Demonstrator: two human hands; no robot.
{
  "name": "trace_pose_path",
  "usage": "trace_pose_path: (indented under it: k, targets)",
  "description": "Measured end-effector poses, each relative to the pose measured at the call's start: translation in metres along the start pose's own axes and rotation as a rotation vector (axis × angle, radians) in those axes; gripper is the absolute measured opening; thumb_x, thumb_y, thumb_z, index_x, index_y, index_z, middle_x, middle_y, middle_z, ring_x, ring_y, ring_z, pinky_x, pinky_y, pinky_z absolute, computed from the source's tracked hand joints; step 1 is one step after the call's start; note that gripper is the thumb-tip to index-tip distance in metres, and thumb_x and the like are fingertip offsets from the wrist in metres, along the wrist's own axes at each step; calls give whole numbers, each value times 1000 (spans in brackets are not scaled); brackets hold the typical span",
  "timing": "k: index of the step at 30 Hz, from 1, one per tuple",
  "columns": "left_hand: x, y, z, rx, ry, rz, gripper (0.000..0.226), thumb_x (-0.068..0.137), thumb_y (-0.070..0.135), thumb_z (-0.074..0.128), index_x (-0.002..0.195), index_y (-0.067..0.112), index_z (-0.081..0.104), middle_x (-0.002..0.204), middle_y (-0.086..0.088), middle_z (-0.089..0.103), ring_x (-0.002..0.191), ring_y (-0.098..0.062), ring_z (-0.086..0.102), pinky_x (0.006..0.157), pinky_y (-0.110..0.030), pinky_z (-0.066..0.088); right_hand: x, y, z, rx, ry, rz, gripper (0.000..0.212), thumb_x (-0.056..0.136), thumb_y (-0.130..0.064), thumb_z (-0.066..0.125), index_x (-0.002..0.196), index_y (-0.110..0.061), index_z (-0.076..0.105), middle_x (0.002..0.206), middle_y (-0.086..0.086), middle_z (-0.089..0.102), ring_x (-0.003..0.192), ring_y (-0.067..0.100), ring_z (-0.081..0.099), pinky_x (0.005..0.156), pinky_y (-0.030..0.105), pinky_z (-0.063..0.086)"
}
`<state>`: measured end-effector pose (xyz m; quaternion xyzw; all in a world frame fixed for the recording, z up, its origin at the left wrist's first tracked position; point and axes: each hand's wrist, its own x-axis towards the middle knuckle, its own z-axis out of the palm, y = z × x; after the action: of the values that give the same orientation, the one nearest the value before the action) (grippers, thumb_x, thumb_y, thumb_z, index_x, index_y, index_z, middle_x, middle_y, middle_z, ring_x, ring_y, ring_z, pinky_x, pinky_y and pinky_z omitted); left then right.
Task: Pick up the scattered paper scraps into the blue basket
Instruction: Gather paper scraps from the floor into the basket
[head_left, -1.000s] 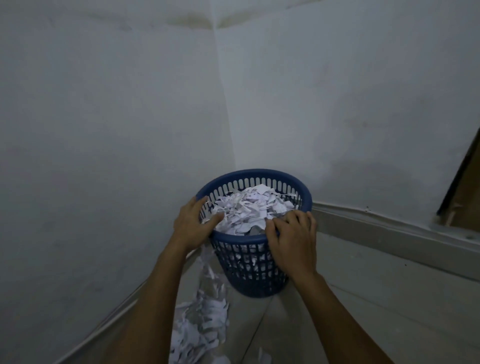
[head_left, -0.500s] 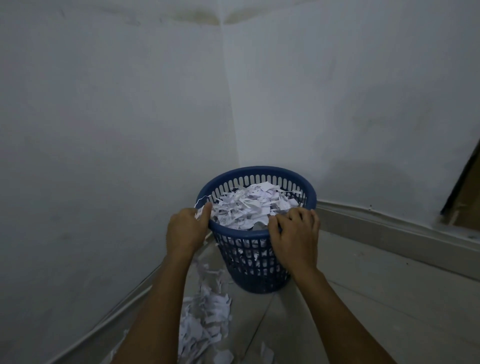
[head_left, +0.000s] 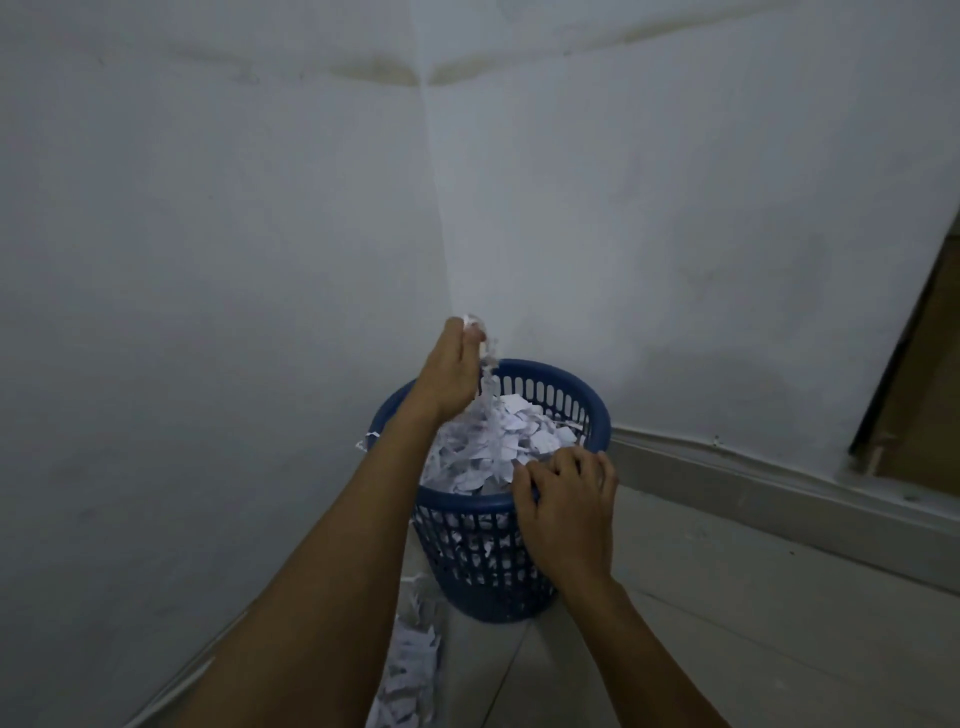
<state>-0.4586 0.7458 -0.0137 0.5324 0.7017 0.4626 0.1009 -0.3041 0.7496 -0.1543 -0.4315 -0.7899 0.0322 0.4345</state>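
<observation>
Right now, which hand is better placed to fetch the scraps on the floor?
Left. The left hand is letting scraps fall into the basket, beside the floor scraps; the right hand holds the rim.

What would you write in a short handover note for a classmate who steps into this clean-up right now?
Left hand: raised above the blue basket, gripping a bunch of paper scraps, some trailing down toward the heap.
Right hand: fingers curled over the basket's near rim, steadying it.
Basket: stands in the corner on the floor, heaped to about rim level with scraps.
Done: most of the scraps are in.
Left: drop the held bunch, then gather the loose pile on the floor left of the basket and one scrap hanging at the left rim.
</observation>
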Motion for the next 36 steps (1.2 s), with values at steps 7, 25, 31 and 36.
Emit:
trace_pose_path:
  k: [7, 25, 31, 36]
  targets:
    - [-23, -29, 1, 441, -276, -34, 42, 108, 26, 29, 135, 15, 58, 142, -11, 54, 127, -28, 52, 107, -36, 39, -1, -1, 0, 13, 15, 2, 38, 96, -36, 42, 74, -19, 67, 84, -3, 57, 100, 22, 52, 110, 47, 30]
    - [-3, -78, 65, 703, -699, -154, 94, 73, 88, -2, 154, 41, -8, 165, -2, -12, 151, -31, -12, 119, -59, 1, 0, 1, -5, 148, 15, 6, 42, 105, -49, 21, 89, -24, 50, 91, -8, 55, 94, 15, 52, 108, 42, 32]
    - [-10, -87, 65, 859, -888, -327, 72, 94, 73, 18, 155, 42, -7, 164, 0, -17, 151, -33, -8, 119, -62, -1, -1, 12, -1, 221, 70, -50, 29, 104, -41, 32, 95, -23, 53, 92, -8, 54, 92, 12, 51, 107, 40, 32]
    - [-21, -56, 56, 809, -902, -344, 68, 101, 60, 17, 157, 28, -5, 165, -1, -12, 152, -27, -6, 120, -49, -1, -1, 9, 7, 195, 80, -19, 48, 106, -48, 20, 89, -21, 55, 90, -5, 55, 93, 15, 52, 110, 43, 30]
